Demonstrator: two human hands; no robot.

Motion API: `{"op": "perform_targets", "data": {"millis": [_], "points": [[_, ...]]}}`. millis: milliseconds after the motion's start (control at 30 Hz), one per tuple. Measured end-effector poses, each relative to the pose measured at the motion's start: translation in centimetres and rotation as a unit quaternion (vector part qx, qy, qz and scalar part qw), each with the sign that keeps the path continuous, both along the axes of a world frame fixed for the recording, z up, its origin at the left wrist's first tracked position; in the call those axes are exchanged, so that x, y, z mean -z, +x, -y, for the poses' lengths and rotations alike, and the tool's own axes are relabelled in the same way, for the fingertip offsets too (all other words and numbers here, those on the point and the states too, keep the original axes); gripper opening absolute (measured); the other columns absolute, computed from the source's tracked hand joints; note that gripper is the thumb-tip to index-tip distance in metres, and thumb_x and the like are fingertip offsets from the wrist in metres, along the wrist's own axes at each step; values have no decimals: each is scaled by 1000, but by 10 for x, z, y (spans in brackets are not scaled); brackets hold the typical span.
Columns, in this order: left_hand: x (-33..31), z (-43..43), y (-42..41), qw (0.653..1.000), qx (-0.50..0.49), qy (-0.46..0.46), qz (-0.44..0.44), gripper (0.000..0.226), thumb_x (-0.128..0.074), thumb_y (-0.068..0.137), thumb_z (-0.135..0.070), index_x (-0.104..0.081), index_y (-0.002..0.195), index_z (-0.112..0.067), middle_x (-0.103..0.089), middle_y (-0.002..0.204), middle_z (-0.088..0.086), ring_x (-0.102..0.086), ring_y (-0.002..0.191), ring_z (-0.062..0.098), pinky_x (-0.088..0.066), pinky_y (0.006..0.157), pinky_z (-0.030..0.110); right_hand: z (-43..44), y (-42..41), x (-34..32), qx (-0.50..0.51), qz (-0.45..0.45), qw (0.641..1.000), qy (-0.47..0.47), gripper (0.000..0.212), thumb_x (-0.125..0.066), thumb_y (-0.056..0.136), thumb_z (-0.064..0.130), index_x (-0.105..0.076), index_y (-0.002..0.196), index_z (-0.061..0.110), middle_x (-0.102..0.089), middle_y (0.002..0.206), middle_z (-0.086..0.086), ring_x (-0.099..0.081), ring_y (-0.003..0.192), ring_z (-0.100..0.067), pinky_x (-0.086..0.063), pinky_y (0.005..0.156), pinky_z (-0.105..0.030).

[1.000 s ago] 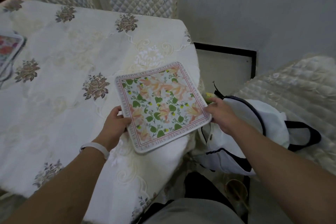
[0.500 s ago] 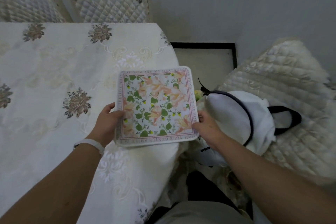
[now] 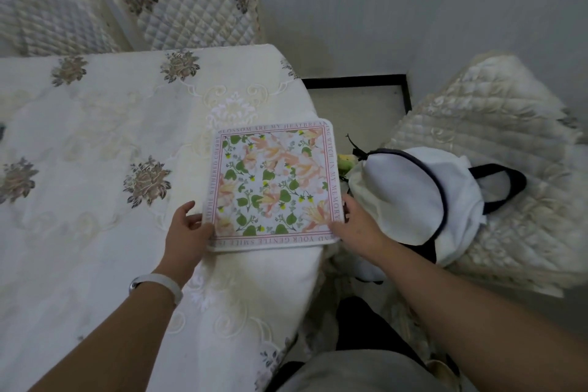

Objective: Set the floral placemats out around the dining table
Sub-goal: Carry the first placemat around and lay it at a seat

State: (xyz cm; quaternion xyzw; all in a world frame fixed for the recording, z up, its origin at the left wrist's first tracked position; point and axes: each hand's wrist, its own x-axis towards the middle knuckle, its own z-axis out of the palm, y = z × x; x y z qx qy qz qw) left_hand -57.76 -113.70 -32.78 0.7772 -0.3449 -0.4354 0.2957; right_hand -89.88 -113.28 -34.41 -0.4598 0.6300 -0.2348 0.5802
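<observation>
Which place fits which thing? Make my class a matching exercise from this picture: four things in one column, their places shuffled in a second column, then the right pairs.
Things
1. floral placemat
2. white bag
3. white wristband
4. right hand

Places
A. on the arm, just behind the left hand
B. on the quilted chair seat
C. at the placemat's near right corner
D. on the tablecloth, near its right edge

Pairs: 1-D, 2-B, 3-A, 4-C

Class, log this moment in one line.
step: laying floral placemat | where: dining table edge | left hand: holds left edge | right hand: holds right corner
</observation>
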Motion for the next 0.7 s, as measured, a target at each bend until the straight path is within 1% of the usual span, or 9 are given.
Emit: {"op": "perform_targets", "data": {"millis": [67, 133, 167, 233, 333, 400, 500, 600, 700], "points": [[-1, -7, 2, 997, 57, -14, 50, 70, -73, 86, -19, -37, 146, -19, -58, 130, 3, -57, 117, 21, -47, 98, 42, -6, -5, 1, -54, -34, 997, -40, 80, -73, 80, 11, -33, 144, 37, -55, 123, 20, -56, 111, -2, -51, 83, -19], [-1, -13, 4, 984, 138, -15, 107, 80, -79, 80, -27, -37, 147, -16, -53, 137, 1, -50, 127, 21, -42, 102, 40, -10, -12, 6, -103, -84, 988, -72, 97, -82, 72, 31, -23, 148, 43, -47, 136, 14, -48, 121, 0, -47, 98, -27], [0, -14, 5, 976, 176, -18, 130, 83, -81, 78, -28, -37, 147, -14, -51, 140, 1, -49, 129, 22, -40, 102, 38, -11, -15, 8, -126, -106, 983, -77, 105, -83, 69, 38, -16, 151, 43, -41, 143, 10, -42, 127, -2, -41, 103, -29], [4, -15, 9, 959, 229, -35, 163, 86, -85, 73, -27, -41, 145, -11, -52, 142, 2, -49, 128, 21, -39, 102, 36, -10, -20, 9, -158, -138, 974, -80, 113, -83, 69, 38, -9, 154, 36, -31, 151, 7, -31, 134, -4, -32, 106, -27], [10, -18, 12, 946, 257, -69, 184, 81, -88, 69, -28, -50, 137, -11, -56, 129, -2, -52, 116, 15, -39, 98, 31, -9, -22, 10, -178, -154, 967, -99, 111, -83, 71, 35, -10, 155, 29, -28, 155, 6, -30, 137, -8, -29, 105, -23], [16, -18, 15, 936, 272, -84, 206, 81, -90, 66, -32, -52, 135, -12, -57, 124, -1, -52, 112, 16, -40, 96, 31, -8, -20, 12, -177, -154, 967, -101, 108, -82, 72, 35, -13, 155, 29, -31, 153, 5, -32, 137, -10, -31, 104, -24], [26, -19, 21, 925, 290, -90, 227, 89, -92, 60, -39, -51, 135, -13, -57, 128, 3, -53, 115, 21, -44, 99, 36, -9, -15, 15, -164, -152, 970, -97, 106, -81, 69, 43, -17, 153, 34, -36, 148, 4, -37, 135, -11, -38, 108, -32], [28, -25, 27, 935, 278, -87, 201, 93, -92, 58, -36, -49, 136, -10, -52, 135, 0, -49, 123, 21, -39, 105, 36, -12, -9, 17, -160, -140, 972, -100, 105, -79, 67, 53, -19, 151, 38, -40, 145, 6, -36, 134, -9, -39, 110, -36], [27, -28, 36, 937, 269, -70, 211, 101, -81, 57, -53, -45, 142, -12, -47, 146, 6, -44, 133, 25, -36, 112, 44, -14, -1, 15, -173, -142, 969, -103, 108, -77, 65, 56, -17, 152, 35, -38, 148, 6, -35, 136, -9, -37, 112, -37]]}}
